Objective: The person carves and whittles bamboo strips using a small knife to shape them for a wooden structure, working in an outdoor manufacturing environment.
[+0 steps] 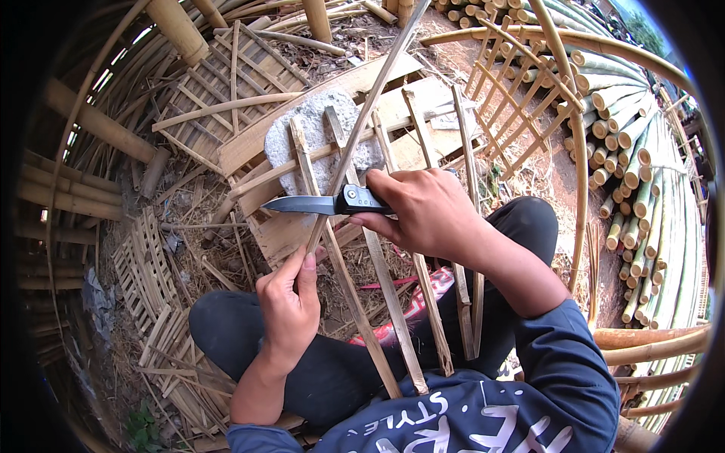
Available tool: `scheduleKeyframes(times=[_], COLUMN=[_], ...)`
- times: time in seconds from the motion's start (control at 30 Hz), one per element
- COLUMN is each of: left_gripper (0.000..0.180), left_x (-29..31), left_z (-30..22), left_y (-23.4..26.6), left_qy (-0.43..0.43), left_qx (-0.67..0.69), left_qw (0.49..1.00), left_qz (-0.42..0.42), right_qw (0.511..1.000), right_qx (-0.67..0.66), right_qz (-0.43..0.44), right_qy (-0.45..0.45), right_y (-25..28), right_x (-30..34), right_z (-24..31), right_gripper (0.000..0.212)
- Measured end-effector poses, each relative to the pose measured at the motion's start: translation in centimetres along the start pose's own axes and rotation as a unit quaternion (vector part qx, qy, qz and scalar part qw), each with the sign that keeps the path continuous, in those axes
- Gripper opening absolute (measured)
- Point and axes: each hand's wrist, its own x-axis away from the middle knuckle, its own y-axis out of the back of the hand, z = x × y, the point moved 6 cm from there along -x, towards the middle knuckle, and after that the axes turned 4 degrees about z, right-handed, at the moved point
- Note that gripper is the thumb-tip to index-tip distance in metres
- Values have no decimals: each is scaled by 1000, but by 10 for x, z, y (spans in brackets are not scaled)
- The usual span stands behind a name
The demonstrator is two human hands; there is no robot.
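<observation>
My right hand (430, 211) is closed around the black handle of a folding knife (302, 204). Its dark blade points left and lies across a long bamboo strip (370, 106), seemingly touching it. The strip's lower end is pinched between the thumb and fingers of my left hand (291, 298), and its other end runs up past the top edge. Beneath both hands, a bamboo slat frame (347, 291) leans from my lap onto a pale rough stone (283, 143). Several slats in it are joined by a crosspiece.
The stone rests on wooden boards (249, 143). Finished-looking bamboo lattices lie at the upper left (226, 87) and stand at the upper right (521, 98). Cut bamboo poles (634, 196) are stacked on the right. Slat scraps (162, 332) and shavings cover the ground at left.
</observation>
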Motion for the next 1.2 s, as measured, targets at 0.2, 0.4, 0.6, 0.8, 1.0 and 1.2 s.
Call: scheduleKeyframes(times=[0.2,0.4,0.6,0.8,1.0,1.2], left_gripper=[31,25,25,25,29,28], left_x=[-2,-4,-3,7,14,10], left_z=[-3,-5,-1,7,14,7], left_y=[0,-1,-2,1,-7,2], left_qy=[-12,19,43,53,43,17], left_qx=[13,40,56,66,41,21], left_qw=[1000,999,997,996,997,1000], left_qz=[-26,7,18,16,40,-3], right_qw=[999,996,988,971,982,997], right_qx=[33,63,107,162,80,32], right_qz=[-41,-57,-106,-145,-106,-69], right_qy=[-3,-7,17,-98,-133,-8], right_y=[8,9,8,30,25,9], right_x=[2,3,3,-8,-3,-6], right_z=[-1,-6,-3,-57,-84,-22], right_gripper=[44,46,47,49,48,47])
